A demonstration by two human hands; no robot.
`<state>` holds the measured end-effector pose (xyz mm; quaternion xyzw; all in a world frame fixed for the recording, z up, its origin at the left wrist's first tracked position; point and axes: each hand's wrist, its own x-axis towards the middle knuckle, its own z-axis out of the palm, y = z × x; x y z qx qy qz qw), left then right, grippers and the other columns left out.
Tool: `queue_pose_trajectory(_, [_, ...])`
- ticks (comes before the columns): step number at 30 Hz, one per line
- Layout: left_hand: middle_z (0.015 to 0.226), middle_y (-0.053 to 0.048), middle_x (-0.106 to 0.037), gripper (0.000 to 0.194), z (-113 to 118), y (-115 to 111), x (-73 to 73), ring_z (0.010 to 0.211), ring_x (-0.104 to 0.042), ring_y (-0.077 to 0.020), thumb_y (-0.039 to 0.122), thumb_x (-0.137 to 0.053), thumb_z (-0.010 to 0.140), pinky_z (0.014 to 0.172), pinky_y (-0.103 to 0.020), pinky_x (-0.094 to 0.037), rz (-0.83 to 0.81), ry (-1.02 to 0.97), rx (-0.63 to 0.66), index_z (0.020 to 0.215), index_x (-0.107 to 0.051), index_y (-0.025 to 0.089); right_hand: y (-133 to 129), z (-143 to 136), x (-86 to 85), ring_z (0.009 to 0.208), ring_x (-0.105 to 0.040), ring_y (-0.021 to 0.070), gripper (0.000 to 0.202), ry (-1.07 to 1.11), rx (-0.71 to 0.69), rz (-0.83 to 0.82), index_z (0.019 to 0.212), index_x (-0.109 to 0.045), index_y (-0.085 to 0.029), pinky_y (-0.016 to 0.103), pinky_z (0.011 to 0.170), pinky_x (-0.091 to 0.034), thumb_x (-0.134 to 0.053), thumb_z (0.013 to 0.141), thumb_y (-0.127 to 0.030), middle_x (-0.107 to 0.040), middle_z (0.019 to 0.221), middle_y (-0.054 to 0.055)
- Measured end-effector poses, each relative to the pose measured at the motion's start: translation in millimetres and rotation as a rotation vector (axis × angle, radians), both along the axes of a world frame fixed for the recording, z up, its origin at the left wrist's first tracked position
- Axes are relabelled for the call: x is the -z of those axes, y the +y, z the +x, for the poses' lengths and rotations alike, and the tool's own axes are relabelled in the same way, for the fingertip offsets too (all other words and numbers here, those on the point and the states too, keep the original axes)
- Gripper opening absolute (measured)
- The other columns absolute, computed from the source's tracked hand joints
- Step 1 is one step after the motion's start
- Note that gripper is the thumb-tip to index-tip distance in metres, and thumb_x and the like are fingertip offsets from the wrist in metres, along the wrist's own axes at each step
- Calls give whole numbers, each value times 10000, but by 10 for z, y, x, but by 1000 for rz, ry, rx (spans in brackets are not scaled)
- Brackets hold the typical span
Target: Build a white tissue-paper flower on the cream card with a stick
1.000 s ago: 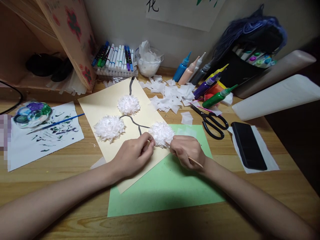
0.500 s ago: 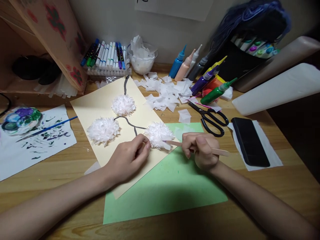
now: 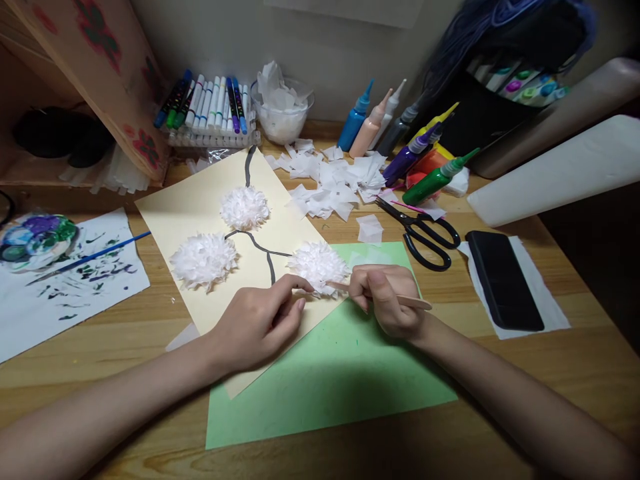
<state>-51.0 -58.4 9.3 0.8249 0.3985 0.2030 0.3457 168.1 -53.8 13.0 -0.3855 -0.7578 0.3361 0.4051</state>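
Observation:
My right hand (image 3: 387, 300) is closed around a wooden craft stick (image 3: 414, 303), whose tip meets the lower edge of the right-hand white tissue-paper flower (image 3: 319, 265). My left hand (image 3: 265, 320) rests on the cream sheet (image 3: 280, 213), empty, its index finger stretched to that flower's lower left edge and the thumb apart. Two more fluffy paper flowers, a left one (image 3: 204, 260) and an upper one (image 3: 245, 208), are fixed to the sheet around a dark painted branch (image 3: 256, 245). A green sheet (image 3: 330, 380) lies partly beneath the cream one.
Loose white tissue squares (image 3: 335, 183) lie behind the sheet, near paint bottles (image 3: 355, 123) and black scissors (image 3: 425, 237). A black phone-like slab (image 3: 505, 280) is at right. Left are a paintbrush (image 3: 100, 253) and paint-marked paper (image 3: 115, 280). Markers (image 3: 210, 103) and a bowl (image 3: 283, 123) stand behind.
My right hand and the stick have moved left, bringing the tip into the right flower's edge. The left index finger has straightened toward the flower. The view has shifted slightly.

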Motion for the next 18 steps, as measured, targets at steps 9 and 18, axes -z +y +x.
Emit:
queue_pose_trajectory(9, [536,75,-547,371,36,-3,40,432,-473,-84,202,-387,900,470,-199,-331,278,142,122,1268,-438,215,-21,-30,-4,462,-364,108,405,-170,-133,293,586,-434,-196,261,473,-311,-262,952,-205,-435,482,-6])
queue_pose_trajectory(18, [533,69,-556,327,56,-26,92,410,-461,-94,197,-390,900,437,-239,-306,366,214,94,1218,-460,158,-115,29,45,387,-406,86,544,159,155,-83,515,-533,-177,240,455,-345,-267,963,-333,-434,404,-22])
